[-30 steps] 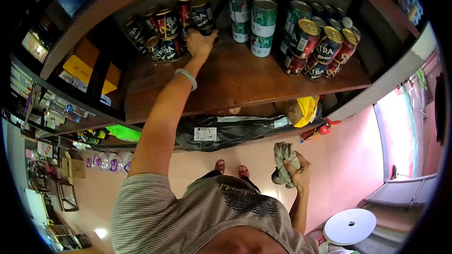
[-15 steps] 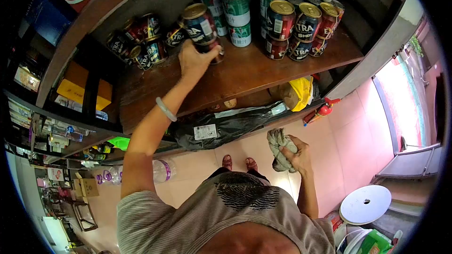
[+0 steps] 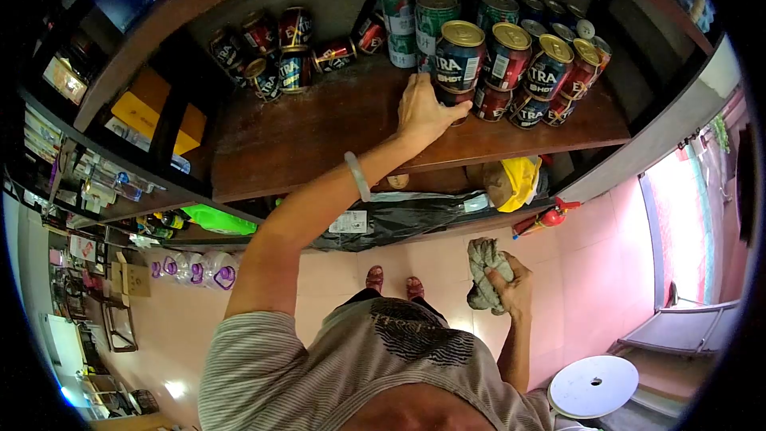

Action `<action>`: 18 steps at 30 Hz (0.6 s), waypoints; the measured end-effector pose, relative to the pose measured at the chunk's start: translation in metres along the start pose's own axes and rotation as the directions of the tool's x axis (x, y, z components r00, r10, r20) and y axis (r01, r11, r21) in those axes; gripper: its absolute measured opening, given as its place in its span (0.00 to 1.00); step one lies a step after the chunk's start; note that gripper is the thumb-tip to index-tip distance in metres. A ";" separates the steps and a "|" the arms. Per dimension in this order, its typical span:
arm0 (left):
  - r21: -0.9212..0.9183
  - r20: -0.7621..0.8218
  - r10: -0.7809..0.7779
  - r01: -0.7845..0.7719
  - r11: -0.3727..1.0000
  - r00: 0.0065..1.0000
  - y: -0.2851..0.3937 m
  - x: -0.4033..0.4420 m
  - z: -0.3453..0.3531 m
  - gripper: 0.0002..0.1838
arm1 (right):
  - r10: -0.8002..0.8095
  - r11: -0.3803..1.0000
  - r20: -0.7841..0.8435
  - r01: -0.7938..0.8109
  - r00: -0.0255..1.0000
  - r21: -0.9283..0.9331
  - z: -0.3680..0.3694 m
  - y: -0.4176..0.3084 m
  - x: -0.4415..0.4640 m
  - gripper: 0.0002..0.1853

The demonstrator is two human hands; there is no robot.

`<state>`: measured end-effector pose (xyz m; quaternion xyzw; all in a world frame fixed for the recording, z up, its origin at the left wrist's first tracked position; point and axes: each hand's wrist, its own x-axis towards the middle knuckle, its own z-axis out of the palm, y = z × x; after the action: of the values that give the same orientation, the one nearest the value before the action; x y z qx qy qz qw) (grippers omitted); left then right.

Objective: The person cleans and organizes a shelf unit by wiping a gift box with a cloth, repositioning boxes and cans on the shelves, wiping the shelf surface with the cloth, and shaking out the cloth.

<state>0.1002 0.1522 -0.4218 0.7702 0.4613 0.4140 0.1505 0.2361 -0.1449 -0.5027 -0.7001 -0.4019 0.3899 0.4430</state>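
Observation:
My left hand, reaching up to the brown wooden shelf, is wrapped round the lower of two stacked drink cans. The upper can has a gold lid and a dark label, and stands upright. Close on its right are more stacked red and dark cans. Green cans stand in stacks just behind. Down by my right side, my right hand grips a crumpled, stained grey rag. Farther left on the shelf, several dark and red cans lie or lean in a heap.
Under the shelf lie a black plastic-wrapped package and a yellow bag. A small red fire extinguisher is by the shelf's lower right. Large clear bottles stand on the floor at left; a round white lid is at lower right.
My left hand has carried the stacked pair of cans rightward along the shelf, up beside the other stacks. The right hand still holds the rag, and the view has shifted slightly.

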 end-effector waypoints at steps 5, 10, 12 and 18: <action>-0.080 0.024 -0.018 0.020 0.997 1.000 0.002 0.003 0.007 0.34 | -0.031 0.999 0.021 0.031 0.999 -0.021 0.000 0.013 0.010 0.20; -0.088 0.104 0.024 -0.015 0.996 0.994 -0.001 -0.001 -0.004 0.34 | -0.053 0.998 0.074 0.054 0.996 -0.022 0.010 -0.003 0.016 0.20; -0.090 0.273 -0.018 0.044 0.995 0.962 0.002 -0.002 -0.027 0.38 | -0.084 0.995 0.091 0.088 0.992 -0.043 0.013 0.006 0.021 0.20; 0.431 0.168 -0.039 -0.038 0.902 0.985 -0.041 0.033 -0.074 0.36 | -0.084 0.995 0.056 0.087 0.995 -0.042 0.022 0.011 0.023 0.20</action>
<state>0.0265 0.1903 -0.3854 0.8172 0.5270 0.2329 0.0153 0.2273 -0.1203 -0.5238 -0.6810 -0.4519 0.3805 0.4327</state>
